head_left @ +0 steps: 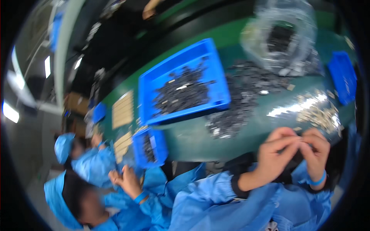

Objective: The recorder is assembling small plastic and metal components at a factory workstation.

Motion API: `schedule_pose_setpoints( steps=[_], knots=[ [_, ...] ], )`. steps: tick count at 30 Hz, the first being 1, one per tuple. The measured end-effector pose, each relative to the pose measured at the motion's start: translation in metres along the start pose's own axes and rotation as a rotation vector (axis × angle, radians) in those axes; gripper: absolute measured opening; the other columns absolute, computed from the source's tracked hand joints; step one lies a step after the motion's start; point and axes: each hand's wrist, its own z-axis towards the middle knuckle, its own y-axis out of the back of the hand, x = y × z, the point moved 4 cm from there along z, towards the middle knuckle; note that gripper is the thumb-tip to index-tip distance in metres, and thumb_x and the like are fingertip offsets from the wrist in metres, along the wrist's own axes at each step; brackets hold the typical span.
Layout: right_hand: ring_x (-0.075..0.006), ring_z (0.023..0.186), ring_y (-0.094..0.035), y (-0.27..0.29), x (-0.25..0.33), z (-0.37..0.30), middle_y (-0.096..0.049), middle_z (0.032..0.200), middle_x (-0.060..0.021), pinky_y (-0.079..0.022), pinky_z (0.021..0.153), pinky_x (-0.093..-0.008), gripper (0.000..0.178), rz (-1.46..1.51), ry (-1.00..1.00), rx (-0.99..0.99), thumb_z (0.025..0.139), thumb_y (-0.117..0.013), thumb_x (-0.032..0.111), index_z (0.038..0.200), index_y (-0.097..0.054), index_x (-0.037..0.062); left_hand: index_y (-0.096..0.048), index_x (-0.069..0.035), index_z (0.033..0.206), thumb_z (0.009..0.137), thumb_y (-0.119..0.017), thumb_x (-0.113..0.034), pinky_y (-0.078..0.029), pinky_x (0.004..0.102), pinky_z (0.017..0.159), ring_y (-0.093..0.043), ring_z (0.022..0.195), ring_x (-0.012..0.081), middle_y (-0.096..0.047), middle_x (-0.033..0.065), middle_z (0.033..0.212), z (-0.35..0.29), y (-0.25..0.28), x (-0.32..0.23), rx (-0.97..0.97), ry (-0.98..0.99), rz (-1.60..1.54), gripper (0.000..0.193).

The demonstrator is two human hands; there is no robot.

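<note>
Well to the right of the large blue tray (220,73), the left hand (271,157) and right hand (317,154) meet, their fingers pressed together at the tips; whether they pinch a piece, I cannot tell; small beige pieces (318,114) lie far right of the tray; loose dark pieces (243,100) spread over the bench (185,143) along its right side.
</note>
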Motion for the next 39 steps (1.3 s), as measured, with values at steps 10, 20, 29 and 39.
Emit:
schedule_pose_setpoints(
  steps=[10, 20, 29, 39],
  knots=[
    [-0.0104, 0.064, -0.039, -0.014, -0.009, 0.002, -0.043, 0.069, -0.0042, -0.028, 0.056, -0.0233, 0.019, 0.045, -0.032, 0.003, 0.079, -0.058, 0.014, 0.07, -0.05, -0.0008, -0.065, 0.001, 0.092, 0.083, -0.06, -0.005, -0.04, 0.0206, 0.067, -0.049, 0.079, 0.0092, -0.051, 0.0054, 0.094, -0.005, -0.002, 0.005, -0.173, -0.116, 0.257, 0.012],
    [-0.0195, 0.067, -0.041, 0.041, -0.013, 0.015, -0.044, 0.073, -0.0082, -0.032, 0.061, -0.0298, 0.012, -0.402, 0.122, -0.159, 0.074, -0.055, 0.0, 0.068, -0.044, 0.0001, -0.065, 0.002, 0.091, 0.079, -0.063, -0.001, -0.042, 0.0224, 0.068, -0.053, 0.081, 0.0136, -0.055, 0.007, 0.092, 0.001, 0.025, -0.027, -0.138, -0.199, 0.017, 0.013],
    [-0.0306, 0.075, -0.055, 0.034, 0.005, 0.033, -0.058, 0.08, -0.0122, -0.043, 0.069, -0.0366, 0.013, -0.564, 0.196, 0.025, 0.073, -0.06, 0.001, 0.087, -0.06, 0.0016, -0.065, -0.007, 0.09, 0.058, -0.073, 0.004, -0.036, 0.0294, 0.054, -0.051, 0.063, 0.0174, -0.053, 0.0042, 0.08, -0.008, 0.05, -0.064, 0.204, -0.863, 0.985, 0.035],
    [-0.0223, 0.072, -0.054, -0.018, 0.002, 0.027, -0.057, 0.074, -0.0079, -0.041, 0.065, -0.0327, 0.014, 0.209, 0.064, 0.48, 0.081, -0.062, 0.017, 0.078, -0.059, 0.0029, -0.066, -0.006, 0.091, 0.065, -0.067, -0.003, -0.035, 0.0289, 0.061, -0.051, 0.072, 0.0152, -0.053, 0.0026, 0.086, -0.017, 0.034, -0.055, 0.369, -0.973, 1.14, 0.026]
  ],
)
